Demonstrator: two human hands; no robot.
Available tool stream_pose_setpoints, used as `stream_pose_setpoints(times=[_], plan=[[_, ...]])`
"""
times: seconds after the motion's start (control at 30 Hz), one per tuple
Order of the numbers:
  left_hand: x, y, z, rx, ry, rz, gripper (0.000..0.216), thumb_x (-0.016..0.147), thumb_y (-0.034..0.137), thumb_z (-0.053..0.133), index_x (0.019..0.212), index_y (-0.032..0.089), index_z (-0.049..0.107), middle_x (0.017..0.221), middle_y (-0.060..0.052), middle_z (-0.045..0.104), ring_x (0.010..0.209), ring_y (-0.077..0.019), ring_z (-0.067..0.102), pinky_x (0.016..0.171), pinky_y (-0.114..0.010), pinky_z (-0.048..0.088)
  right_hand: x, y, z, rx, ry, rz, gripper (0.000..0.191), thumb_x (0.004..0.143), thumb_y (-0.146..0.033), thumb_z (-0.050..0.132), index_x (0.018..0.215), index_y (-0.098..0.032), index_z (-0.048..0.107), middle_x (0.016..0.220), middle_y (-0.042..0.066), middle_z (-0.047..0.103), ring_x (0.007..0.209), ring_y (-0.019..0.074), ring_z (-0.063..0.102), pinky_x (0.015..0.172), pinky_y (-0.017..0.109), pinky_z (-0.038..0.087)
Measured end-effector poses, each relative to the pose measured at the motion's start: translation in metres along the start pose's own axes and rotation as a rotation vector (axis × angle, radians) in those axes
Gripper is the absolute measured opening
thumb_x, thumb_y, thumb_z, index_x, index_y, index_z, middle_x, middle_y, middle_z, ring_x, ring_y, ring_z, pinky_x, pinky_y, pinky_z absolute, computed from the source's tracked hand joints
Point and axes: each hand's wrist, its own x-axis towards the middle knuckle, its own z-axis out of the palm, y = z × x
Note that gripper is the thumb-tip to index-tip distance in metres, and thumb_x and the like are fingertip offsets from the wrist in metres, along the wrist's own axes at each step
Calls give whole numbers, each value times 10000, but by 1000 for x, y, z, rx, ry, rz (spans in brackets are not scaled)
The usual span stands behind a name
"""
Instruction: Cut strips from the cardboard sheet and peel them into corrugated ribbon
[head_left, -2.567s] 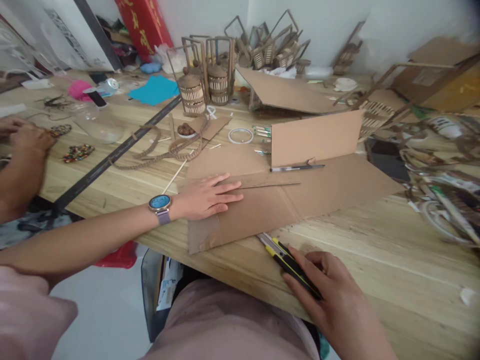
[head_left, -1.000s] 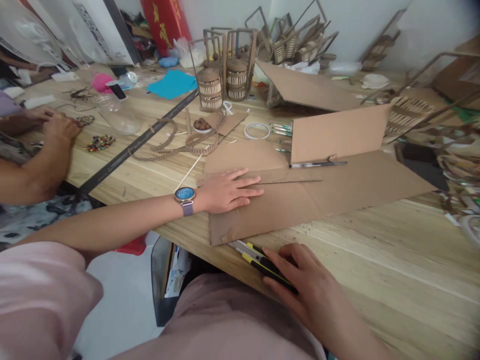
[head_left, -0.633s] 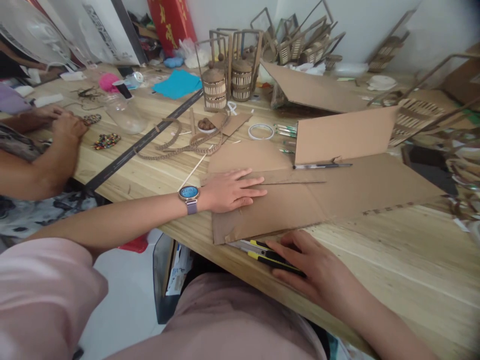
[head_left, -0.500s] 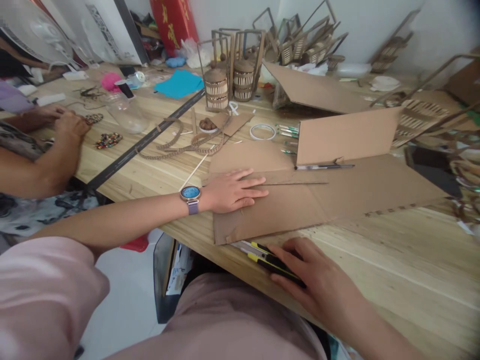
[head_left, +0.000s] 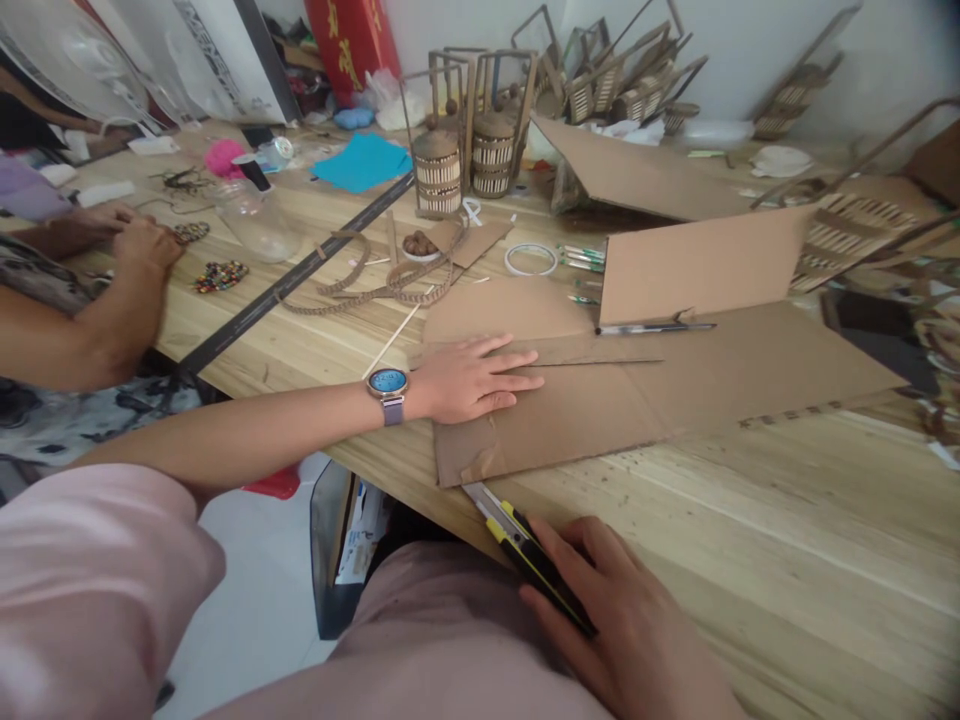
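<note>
My left hand (head_left: 480, 379) lies flat on a brown cardboard sheet (head_left: 585, 410), its fingers spread toward a long slit in the sheet. My right hand (head_left: 607, 600) is closed around a yellow-and-black utility knife (head_left: 525, 545). The knife's blade is out, with its tip beside the sheet's near left corner, where a small torn flap (head_left: 480, 463) curls. Farther along the sheet, a pen (head_left: 656, 328) rests at the foot of an upright cardboard panel (head_left: 701, 265).
A roll of tape (head_left: 531, 259), a small bowl of brown lumps (head_left: 420, 246) and a braided strap (head_left: 352, 300) lie behind the sheet. Small lanterns (head_left: 437, 180) stand at the back. At left, another person's hands (head_left: 142, 240) work with beads (head_left: 219, 276).
My right hand has shifted down, turning the utility knife to a steeper angle. My left hand stays pressed on the cardboard. The whole view has moved slightly.
</note>
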Motion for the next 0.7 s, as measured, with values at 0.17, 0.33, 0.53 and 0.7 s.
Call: stream_pose_setpoints(times=[0.17,0.33,0.53,0.7], plan=[[0,0,0,8,-3,-5,464,1042,437,323,1486,335,407,1599,27,306,1496,-300,192,1200,-477,219,8,-6,0,-11,15,-15,359,858,-285,605,1200,-177,636,888,83,643,746,202,676,621,330,606],[0,0,0,14,-4,4,464,1043,427,326,1484,316,419,1598,13,307,1495,-310,188,1206,-474,205,4,-1,-1,-14,-47,-59,400,881,-298,591,1267,-194,600,928,83,651,802,200,681,669,323,606],[0,-1,0,0,-3,8,464,1040,424,337,1488,326,407,1602,20,298,1498,-307,179,1204,-491,209,8,3,-6,-11,-68,-46,389,858,-264,605,1242,-204,621,926,82,650,795,202,669,650,317,588],[-1,-3,1,0,-5,22,469,1037,431,341,1492,334,396,1602,23,296,1501,-305,174,1203,-497,220,-3,16,-19,112,-147,-53,415,866,-259,597,1281,-274,603,990,66,643,846,180,661,701,298,585]])
